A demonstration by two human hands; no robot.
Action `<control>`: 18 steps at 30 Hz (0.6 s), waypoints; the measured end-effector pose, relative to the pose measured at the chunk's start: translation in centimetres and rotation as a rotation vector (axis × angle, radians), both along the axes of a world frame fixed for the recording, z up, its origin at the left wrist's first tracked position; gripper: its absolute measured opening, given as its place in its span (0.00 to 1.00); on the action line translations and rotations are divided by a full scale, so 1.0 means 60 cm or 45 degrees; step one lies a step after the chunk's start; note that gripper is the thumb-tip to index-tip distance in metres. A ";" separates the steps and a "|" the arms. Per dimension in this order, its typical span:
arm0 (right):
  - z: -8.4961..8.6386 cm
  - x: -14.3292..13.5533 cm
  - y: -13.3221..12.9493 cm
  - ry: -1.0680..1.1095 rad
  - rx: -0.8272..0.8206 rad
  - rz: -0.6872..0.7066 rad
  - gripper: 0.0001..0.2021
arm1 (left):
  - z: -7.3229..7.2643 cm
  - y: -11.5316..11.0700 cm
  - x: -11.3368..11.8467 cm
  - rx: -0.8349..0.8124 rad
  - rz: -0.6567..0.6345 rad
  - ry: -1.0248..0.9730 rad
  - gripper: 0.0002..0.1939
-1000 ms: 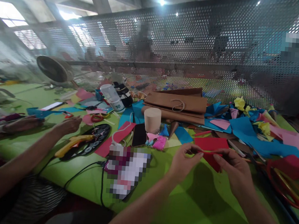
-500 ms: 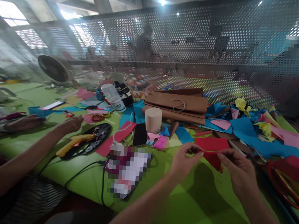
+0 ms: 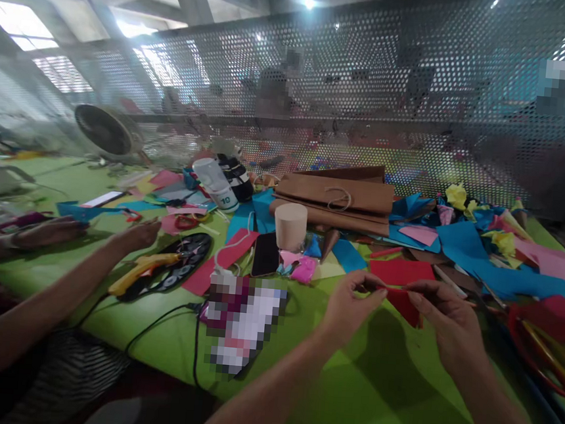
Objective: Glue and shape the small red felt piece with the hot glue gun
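Observation:
A small piece of red paper [image 3: 404, 303] is stretched between my two hands above the green table, its lower part hanging to a point. My left hand [image 3: 353, 310] pinches its left end between thumb and fingertips. At the right end, my right hand [image 3: 446, 315] pinches it the same way, fingertips close to those of the left. More red paper [image 3: 398, 271] shows just behind the fingers; whether it is the same piece I cannot tell. A pair of scissors with orange-red handles [image 3: 522, 355] lies to the right of my right hand.
A phone [image 3: 247, 331] and a dark phone [image 3: 265, 255] lie left of my hands, near a beige cylinder [image 3: 290, 227]. Brown paper [image 3: 333, 193] and blue paper scraps [image 3: 486, 259] lie behind. On the left, a co-worker's arms [image 3: 58, 285] reach near a yellow glue gun [image 3: 143, 272].
My right fingertips have moved slightly left, closer to my left fingers. The pale strip along the paper's top edge between them no longer shows.

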State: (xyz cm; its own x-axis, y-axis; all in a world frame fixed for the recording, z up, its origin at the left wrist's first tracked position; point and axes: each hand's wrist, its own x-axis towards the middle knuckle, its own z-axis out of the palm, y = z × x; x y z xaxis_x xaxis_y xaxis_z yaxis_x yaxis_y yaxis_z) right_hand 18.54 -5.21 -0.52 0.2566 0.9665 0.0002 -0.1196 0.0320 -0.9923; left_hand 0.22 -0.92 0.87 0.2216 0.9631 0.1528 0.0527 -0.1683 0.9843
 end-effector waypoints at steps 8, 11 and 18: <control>-0.003 -0.007 -0.003 -0.080 -0.004 0.009 0.15 | -0.005 -0.005 0.005 0.032 0.000 0.016 0.01; -0.004 -0.007 -0.003 -0.105 -0.009 0.050 0.15 | -0.007 -0.005 0.006 0.037 0.002 0.016 0.01; 0.000 -0.007 -0.006 -0.196 -0.028 0.004 0.15 | 0.000 -0.005 0.004 0.010 -0.003 0.029 0.02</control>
State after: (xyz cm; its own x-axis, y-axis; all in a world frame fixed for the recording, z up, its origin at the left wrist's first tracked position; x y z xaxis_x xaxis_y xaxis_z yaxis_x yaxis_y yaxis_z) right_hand 18.13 -5.58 -0.54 0.2521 0.9675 0.0182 0.0338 0.0100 -0.9994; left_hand 0.48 -1.25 0.87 0.2275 0.9613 0.1556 0.0743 -0.1765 0.9815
